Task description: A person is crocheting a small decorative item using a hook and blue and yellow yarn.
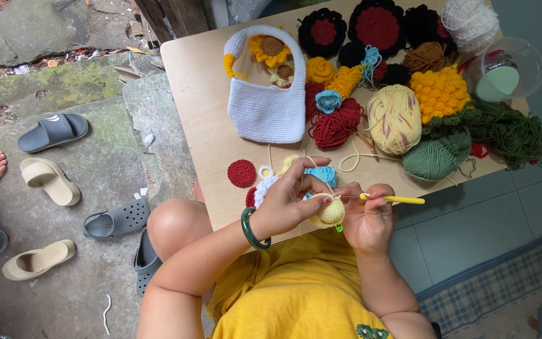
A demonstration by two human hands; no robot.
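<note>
I see a person in a bright yellow top (296, 295). The top has no sleeves, so both arms are bare. Near the bottom edge of the top there is a small dark green flower pattern (371, 331). On the left wrist sits a thick, smooth, dark green bangle (251, 230). One left fingernail (327, 201) looks painted dark red. A bare knee (177, 223) shows too.

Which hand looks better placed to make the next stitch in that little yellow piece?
Right, probably. The right hand grips the yellow crochet hook, its tip at the yellow crochet piece. The left hand is occupied holding the piece.
</note>
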